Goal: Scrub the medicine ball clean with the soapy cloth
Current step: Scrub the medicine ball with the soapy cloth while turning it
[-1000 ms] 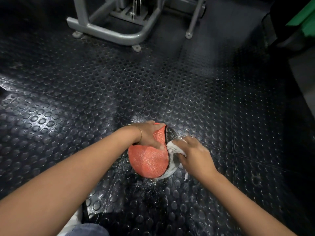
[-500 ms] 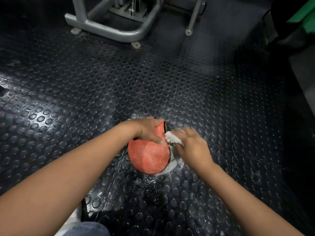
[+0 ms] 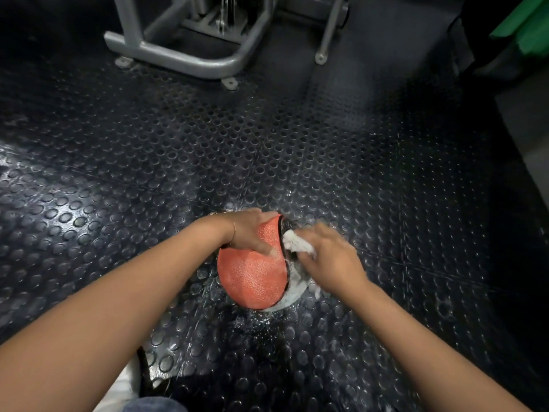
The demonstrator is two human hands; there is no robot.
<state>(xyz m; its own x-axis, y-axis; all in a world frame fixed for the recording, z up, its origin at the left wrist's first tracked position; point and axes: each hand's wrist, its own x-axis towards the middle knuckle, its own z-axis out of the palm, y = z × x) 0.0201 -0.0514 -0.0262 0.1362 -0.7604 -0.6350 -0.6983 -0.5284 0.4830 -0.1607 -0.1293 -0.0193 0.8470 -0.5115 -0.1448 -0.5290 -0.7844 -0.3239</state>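
One view only, from the head, looking down and forward. Low and centre: medicine ball (image 3: 252, 278) resting on the studded rubber floor (image 3: 267, 150), straight ahead of the body and between the two forearms. Round, so no long axis to speak of; orange panel turned toward the camera, dark panel turned away to the right, seam between them running top to bottom. Left hand (image 3: 252, 233) laid flat across the top of the ball, fingers straight and spread, pressing down to pin it. Right hand (image 3: 329, 257) against the right flank, fingers curled round a bunched white cloth (image 3: 297, 245), somewhat blurred; cloth touching the ball at the seam, near the top of the dark panel. Pale foam along the lower right rim, wet sheen and droplets on the floor just around the ball. Probably mid-scrub; far side and underside hidden, so not judged. Next stroke likely down the seam or round onto the dark panel, left hand needed as the brake, wet rubber offering a round thing little hold. Plenty of bare floor left, right and beyond; grey machine frame (image 3: 184, 59) well apart at the far edge; something green (image 3: 531, 28) in the upper right corner, too cut off to name.
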